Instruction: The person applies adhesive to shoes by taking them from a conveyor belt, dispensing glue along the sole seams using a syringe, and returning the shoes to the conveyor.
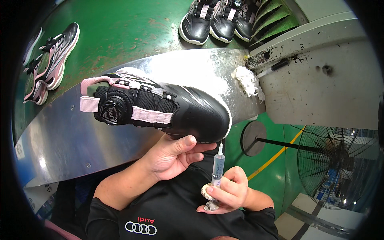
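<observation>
A black sneaker (pixel 196 114) with pink straps, a round lace dial and a white sole edge is tilted over the metal bench edge, its toe to the right. My left hand (pixel 174 156) is closed on the sneaker's near side by the toe, thumb outside; some fingers are hidden under it. My right hand (pixel 230 192) grips a clear syringe (pixel 218 166) by its lower end. The syringe points up, and its thin needle tip meets the sole edge at the toe or lies very close. A whitish lump (pixel 207 192) sits by my right fingers at the syringe's base.
Metal bench edge (pixel 56 140) curves before a green surface (pixel 132 32). Several matching sneakers stand at the back (pixel 196 24) and far left (pixel 60 56). Crumpled white tissue (pixel 246 82) and a dark-capped pen-like tool (pixel 274 68) lie at right. A black fan (pixel 340 160) stands beyond.
</observation>
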A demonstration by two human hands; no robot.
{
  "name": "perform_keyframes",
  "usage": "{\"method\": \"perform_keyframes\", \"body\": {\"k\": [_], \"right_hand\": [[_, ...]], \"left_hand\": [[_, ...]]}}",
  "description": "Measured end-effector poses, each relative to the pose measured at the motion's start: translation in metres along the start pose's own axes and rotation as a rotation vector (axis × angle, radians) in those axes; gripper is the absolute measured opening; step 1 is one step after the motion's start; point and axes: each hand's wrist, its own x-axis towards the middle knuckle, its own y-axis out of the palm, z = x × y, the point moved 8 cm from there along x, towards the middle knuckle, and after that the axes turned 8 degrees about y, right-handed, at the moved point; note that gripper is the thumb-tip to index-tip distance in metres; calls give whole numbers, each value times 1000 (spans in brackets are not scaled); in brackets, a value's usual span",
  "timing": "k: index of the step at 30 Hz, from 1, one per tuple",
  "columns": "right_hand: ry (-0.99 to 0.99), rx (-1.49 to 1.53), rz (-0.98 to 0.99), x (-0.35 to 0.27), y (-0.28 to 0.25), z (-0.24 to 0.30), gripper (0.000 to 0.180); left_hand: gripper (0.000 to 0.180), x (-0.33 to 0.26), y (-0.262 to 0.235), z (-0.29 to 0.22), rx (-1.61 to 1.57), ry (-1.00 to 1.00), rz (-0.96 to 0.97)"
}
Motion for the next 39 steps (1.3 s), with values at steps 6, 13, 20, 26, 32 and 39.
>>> {"method": "perform_keyframes", "body": {"k": [6, 13, 20, 26, 32, 39], "right_hand": [[11, 45, 2, -1, 6, 0, 48], [8, -35, -119, -16, -26, 0, 82], [141, 175, -170, 20, 9, -97, 76], [212, 221, -179, 56, 34, -129, 70], [280, 223, -165, 48, 46, -129, 70], [198, 126, -184, 57, 49, -119, 69]], "left_hand": [[34, -4, -2, -6, 7, 31, 8], [36, -25, -3, -1, 43, -91, 43], [70, -145, -13, -48, 198, 162, -323], [80, -139, -9, -96, 680, 303, -380], [38, 10, -4, -178, 800, 388, -244], [36, 37, -2, -199, 1018, 318, -349]]}}
